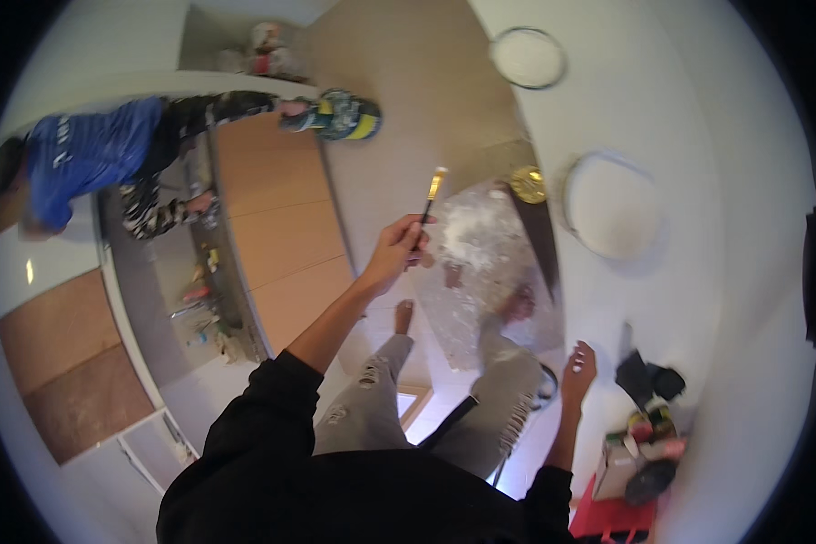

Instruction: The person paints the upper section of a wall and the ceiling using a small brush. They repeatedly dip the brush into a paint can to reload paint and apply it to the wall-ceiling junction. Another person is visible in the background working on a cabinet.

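In my left hand point(402, 248) is a slim paintbrush point(434, 194), held near the middle of its dark handle. Its gold ferrule and pale bristles point up and away from me. Beyond and to the right of that hand, a grey sheet point(459, 333) covered with white powder or smears point(472, 231) lies on the floor. My right hand point(580, 367) hangs beside my right thigh, near the white surface; its fingers look partly curled, and whether they hold anything is unclear. My bare left foot point(403, 316) is on the floor, and my right foot point(517, 302) is over the sheet.
At left, a person in a blue shirt point(95, 143) is by wooden panels point(279, 217). A green-and-yellow container point(353, 115) is near their foot. Round white containers or lids point(615, 204) and a gold lid-like disc point(528, 183) lie right. A cardboard box point(612, 469) and red bag point(605, 513) are lower right.
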### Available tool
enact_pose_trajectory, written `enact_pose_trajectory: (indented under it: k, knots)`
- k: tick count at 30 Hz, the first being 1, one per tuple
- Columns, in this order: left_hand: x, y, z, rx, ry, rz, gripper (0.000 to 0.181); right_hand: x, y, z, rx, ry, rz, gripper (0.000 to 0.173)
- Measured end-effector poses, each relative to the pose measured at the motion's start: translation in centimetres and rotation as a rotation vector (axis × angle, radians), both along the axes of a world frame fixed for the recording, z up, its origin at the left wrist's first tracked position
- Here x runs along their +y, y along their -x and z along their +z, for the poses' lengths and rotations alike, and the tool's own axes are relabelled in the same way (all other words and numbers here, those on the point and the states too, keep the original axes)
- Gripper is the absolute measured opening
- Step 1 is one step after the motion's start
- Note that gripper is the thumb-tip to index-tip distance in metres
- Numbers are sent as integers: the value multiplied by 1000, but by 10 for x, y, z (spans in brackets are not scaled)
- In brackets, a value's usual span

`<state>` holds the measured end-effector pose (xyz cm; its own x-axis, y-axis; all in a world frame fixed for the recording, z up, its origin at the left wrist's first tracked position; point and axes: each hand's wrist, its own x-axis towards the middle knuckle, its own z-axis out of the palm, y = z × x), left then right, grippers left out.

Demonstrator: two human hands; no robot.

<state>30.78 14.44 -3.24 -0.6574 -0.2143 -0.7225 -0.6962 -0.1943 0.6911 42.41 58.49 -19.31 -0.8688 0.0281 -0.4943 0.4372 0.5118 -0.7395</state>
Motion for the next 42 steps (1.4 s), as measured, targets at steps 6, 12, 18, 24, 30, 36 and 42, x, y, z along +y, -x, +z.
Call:
enact_pose_trajectory:
  k: [6, 12, 18, 24, 30, 36, 42]
  knots:
    - [-85, -8, 8, 166, 235, -119, 29, -55, 37, 22, 359, 72, 211, 19]
    - [-190, -88, 59, 626, 183, 72, 24, -144, 86, 126, 669, 49, 464, 15]
    - [-276, -353, -44, 721, 517, 408, 19, -303, 24, 166, 980, 146, 580, 13]
    - [-297, -618, -23, 460, 833, 807, 24, -553, -124, 255, 840, 327, 1249, 10]
    - [-369, -801, -25, 204, 1272, 1207, 23, -778, -308, 223, 879, 642, 1565, 14]
    - [-372, -870, -42, 71, 1248, 1380, 25, -970, -561, 101, 775, 1001, 1788, 22]
    - [-311, -932, -61, -188, 1236, 1476, 31, -1042, -659, 31, 1085, 662, 2024, 18]
